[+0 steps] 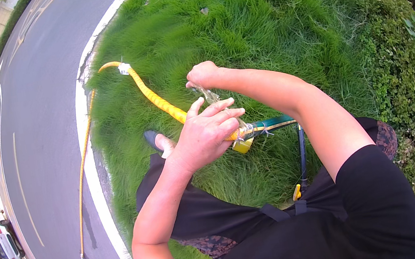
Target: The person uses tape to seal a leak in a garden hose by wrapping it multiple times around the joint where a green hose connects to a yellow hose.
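Note:
My right hand [202, 75] is closed on a strip of crinkled clear plastic [209, 95], raised above the grass. Below it my left hand [207, 132] grips the ribbed yellow hose [161, 101] at its joint, fingers curled over the plastic there, its index finger lifted. From that joint a green tube [272, 122] runs right, with ties and a yellow piece [243, 145] hanging underneath. A dark pole [302, 152] with a yellow fitting stands beneath the tube. A white wrap [124, 69] circles the hose farther along.
I am bent over long grass [255, 22], one shoe [153, 140] showing. A hedge [395, 70] runs along the right. At the left are a white kerb [100, 202], a road [42, 157] with a thin orange hose [83, 172], and parked vehicles [4, 235].

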Available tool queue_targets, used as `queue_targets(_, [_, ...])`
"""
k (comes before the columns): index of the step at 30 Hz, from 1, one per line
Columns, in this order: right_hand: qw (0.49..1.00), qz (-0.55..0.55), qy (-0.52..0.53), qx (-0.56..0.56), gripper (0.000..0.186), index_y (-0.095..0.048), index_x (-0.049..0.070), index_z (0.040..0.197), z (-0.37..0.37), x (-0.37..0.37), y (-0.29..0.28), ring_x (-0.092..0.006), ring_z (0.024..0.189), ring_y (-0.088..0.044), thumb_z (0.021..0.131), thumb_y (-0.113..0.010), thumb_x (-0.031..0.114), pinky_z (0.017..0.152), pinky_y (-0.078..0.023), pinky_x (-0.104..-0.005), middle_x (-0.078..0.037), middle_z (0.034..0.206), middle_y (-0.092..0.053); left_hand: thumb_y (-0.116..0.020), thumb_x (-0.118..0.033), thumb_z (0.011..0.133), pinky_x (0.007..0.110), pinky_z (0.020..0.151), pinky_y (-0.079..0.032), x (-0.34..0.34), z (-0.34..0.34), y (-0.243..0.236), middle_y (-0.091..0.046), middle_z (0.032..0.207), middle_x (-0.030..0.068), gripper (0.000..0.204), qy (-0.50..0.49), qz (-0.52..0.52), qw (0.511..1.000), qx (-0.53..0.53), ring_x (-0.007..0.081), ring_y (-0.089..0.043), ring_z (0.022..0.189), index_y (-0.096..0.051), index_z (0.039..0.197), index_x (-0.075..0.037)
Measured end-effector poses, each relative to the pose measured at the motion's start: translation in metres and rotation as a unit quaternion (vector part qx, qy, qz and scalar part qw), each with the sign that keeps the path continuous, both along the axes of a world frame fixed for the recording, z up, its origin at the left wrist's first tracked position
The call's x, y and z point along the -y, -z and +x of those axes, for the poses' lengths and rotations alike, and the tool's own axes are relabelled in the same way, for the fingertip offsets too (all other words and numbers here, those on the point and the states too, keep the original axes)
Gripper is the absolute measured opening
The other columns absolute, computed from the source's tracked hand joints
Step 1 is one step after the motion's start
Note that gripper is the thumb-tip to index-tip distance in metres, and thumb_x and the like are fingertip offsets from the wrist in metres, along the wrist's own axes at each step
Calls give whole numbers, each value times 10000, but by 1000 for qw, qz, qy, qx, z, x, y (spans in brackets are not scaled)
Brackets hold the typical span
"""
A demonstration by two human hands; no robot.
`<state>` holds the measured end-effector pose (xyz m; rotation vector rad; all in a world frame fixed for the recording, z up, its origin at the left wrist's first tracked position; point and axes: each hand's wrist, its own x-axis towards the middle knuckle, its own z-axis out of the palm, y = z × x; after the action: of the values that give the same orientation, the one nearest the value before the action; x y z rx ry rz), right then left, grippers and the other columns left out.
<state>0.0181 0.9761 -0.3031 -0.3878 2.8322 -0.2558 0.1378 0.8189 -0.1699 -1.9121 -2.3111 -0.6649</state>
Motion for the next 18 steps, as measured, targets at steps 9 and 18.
queue_targets(9, [872, -288, -39, 394, 868, -298, 149, 1437, -10, -7, -20, -273, 1205, -465, 722, -771, 284, 956, -420, -455, -125, 1294, -507, -685, -168, 673, 354, 781, -369, 9, 9, -2, -570, 869, -41, 194, -33, -9, 999, -16, 158, -538, 903, -560, 817, -130])
queue_targets(18, [850, -361, 228, 310, 727, -385, 155, 1391, 17, -187, -36, -256, 1237, -465, 774, -720, 345, 965, -406, -471, -103, 1352, -475, -670, -183, 670, 339, 633, -368, 22, 5, 2, -546, 780, -37, 175, -65, 28, 997, -27, 172, -521, 763, -550, 787, -130])
